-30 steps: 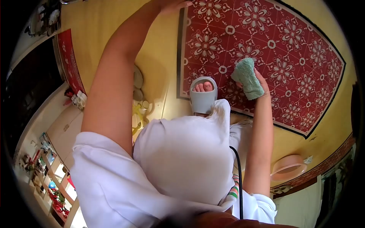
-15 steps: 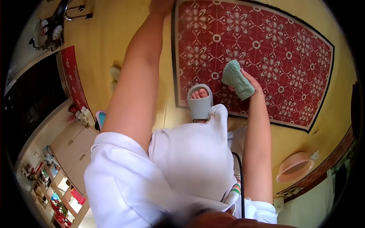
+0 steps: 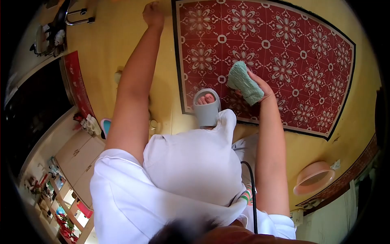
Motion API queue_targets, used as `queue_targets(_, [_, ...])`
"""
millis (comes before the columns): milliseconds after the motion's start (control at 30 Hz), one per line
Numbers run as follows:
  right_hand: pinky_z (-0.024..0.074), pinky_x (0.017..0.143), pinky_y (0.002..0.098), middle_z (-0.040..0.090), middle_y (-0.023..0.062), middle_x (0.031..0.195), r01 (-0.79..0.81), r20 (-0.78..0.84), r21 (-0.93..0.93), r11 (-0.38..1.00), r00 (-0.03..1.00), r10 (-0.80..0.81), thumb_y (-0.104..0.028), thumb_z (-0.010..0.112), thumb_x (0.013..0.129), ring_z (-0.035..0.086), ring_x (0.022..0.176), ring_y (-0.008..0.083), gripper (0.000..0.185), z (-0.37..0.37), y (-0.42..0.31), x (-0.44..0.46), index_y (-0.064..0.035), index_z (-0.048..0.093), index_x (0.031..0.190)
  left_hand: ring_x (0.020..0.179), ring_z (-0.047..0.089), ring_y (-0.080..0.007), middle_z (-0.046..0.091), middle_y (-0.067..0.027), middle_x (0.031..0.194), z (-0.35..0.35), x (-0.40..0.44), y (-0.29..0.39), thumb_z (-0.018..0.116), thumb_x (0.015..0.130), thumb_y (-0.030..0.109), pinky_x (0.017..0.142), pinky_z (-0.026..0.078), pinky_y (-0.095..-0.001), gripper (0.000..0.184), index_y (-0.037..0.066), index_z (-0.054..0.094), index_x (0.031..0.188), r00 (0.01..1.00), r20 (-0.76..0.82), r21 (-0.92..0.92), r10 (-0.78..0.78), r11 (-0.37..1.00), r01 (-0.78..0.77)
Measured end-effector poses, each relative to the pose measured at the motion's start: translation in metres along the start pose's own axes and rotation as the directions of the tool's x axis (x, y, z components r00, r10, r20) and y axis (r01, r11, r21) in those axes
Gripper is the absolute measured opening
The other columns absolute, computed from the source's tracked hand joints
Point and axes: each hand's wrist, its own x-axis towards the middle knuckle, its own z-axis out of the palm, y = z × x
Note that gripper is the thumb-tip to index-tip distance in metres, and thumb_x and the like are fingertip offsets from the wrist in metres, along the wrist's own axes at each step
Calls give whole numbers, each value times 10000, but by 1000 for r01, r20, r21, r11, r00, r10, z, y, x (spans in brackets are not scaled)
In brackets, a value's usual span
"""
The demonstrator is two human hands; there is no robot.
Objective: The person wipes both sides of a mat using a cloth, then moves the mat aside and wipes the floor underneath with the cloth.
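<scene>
My right hand (image 3: pixel 262 86) grips a folded pale green cloth (image 3: pixel 245 84) above the red mat (image 3: pixel 284 61) with white flower patterns. The thumb and fingers wrap round the cloth's right side. At the top, left of the mat's edge, my left hand (image 3: pixel 153 15) is closed over the yellow floor (image 3: pixel 109 36), its fingers curled and nothing visible in them. A foot in a grey slipper (image 3: pixel 207 112) rests at the mat's lower left corner.
A pink basin (image 3: pixel 314 179) stands at the lower right. Metal chair legs (image 3: pixel 79 17) are at the upper left, and a cabinet (image 3: pixel 77 160) and shelves are at the lower left. A black cable (image 3: pixel 254 191) hangs beside my right arm.
My left hand has come away from the mat's edge and its fingers have curled. My right hand still holds the cloth, which appears further left as the view has shifted.
</scene>
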Motion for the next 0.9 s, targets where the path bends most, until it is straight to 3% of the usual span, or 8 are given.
queue_targets(300, [601, 857, 448, 605, 101, 1354, -26, 49, 73, 997, 999, 22, -394, 664, 970, 633, 1160, 269, 617, -9, 2, 5, -192, 445, 1510, 684, 541, -128, 591, -61, 812, 26, -70, 106, 475, 1020, 74, 675, 526, -312, 227, 40, 612, 1198, 940, 340, -9, -4, 1000, 7])
queue_targets(333, [600, 858, 446, 604, 102, 1355, -23, 45, 75, 997, 999, 20, -395, 665, 970, 633, 1161, 268, 614, -10, 3, 4, -191, 449, 1507, 983, 649, -227, 658, -191, 1097, 18, -81, 128, 467, 1044, 191, 908, 524, -358, 377, 34, 513, 1384, 883, 440, 182, -166, 979, 94])
queue_targets(500, [590, 873, 451, 598, 104, 1367, -19, -28, 65, 998, 999, 21, -397, 672, 964, 624, 1176, 268, 623, 0, 1, 2, -191, 451, 1508, 928, 562, -196, 605, -86, 1081, 54, -133, 104, 487, 1067, 196, 859, 482, -404, 255, 42, 568, 1253, 958, 189, -146, -215, 959, 244])
queue_targets(633, [573, 898, 459, 586, 108, 1392, -10, 33, 65, 998, 999, 8, -396, 684, 951, 610, 1202, 286, 658, -12, 3, 5, -191, 434, 1524, 1507, 176, -413, 151, -296, 1621, 102, -187, 126, 367, 1092, 437, 1205, 235, -481, 589, 79, 321, 1557, 957, 237, 535, 168, 800, -273])
queue_targets(733, [551, 934, 460, 580, 118, 1403, 15, -14, 24, 1000, 1000, -15, -348, 706, 930, 600, 1223, 288, 714, 10, -1, -6, -145, 403, 1543, 1445, 372, -325, 376, -251, 1546, 131, -219, 211, 387, 1065, 450, 1189, 284, -446, 686, 20, 208, 1569, 963, 194, 889, 187, 382, -254])
queue_targets(767, [546, 943, 460, 579, 117, 1403, -22, 21, -5, 1000, 1000, 22, -334, 708, 927, 600, 1224, 285, 724, 3, 0, -4, -128, 395, 1546, 1532, 241, -326, 252, -235, 1637, 126, -228, 265, 359, 1056, 539, 1238, 195, -470, 794, 21, 104, 1601, 944, 322, 807, -75, 542, -233])
queue_targets(833, [537, 960, 461, 578, 116, 1403, -93, 86, -77, 993, 991, 99, -304, 712, 921, 600, 1226, 279, 743, -19, 0, 4, -96, 378, 1552, 1553, 43, -402, 17, -291, 1657, 203, -241, 207, 425, 1027, 603, 1222, 232, -433, 737, 53, 397, 1516, 801, 325, 580, 503, 563, -589])
queue_targets(900, [529, 981, 447, 576, 110, 1407, -78, 58, -106, 991, 995, 85, -274, 714, 920, 599, 1230, 271, 757, -9, -1, -1, -63, 361, 1555, 1524, -3, -488, -22, -321, 1644, 164, -227, 261, 327, 1040, 630, 1231, 195, -463, 783, 41, 315, 1556, 483, 745, -512, 461, 858, -28])
